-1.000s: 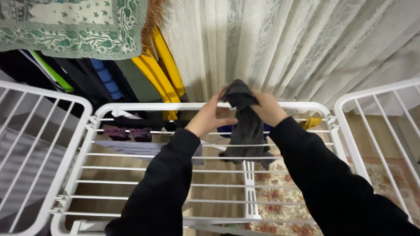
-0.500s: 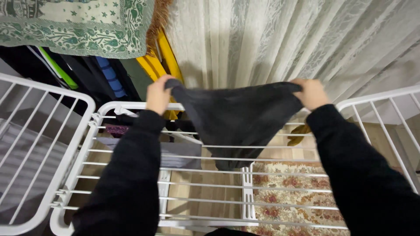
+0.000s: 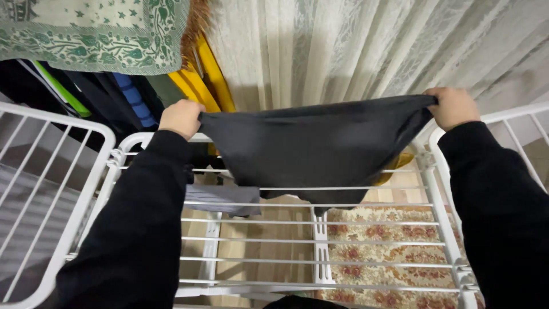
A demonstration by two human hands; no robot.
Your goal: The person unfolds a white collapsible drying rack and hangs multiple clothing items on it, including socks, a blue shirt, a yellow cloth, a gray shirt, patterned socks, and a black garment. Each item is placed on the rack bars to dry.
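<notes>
Both arms are covered by long black sleeves — plain, soft-looking fabric, unmarked by print or trim. The left hand (image 3: 182,117) and right hand (image 3: 453,107) are left bare — no gloves or rings are seen.

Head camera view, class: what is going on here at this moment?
A person in black sleeves holds a dark garment stretched wide between both hands. The left hand grips one corner and the right hand grips the other, above the far end of a white wire drying rack. The garment's lower point hangs down across the rack's rails. A grey item already hangs on the rack near the left sleeve. A pale curtain hangs behind, and a patterned rug shows below.
</notes>
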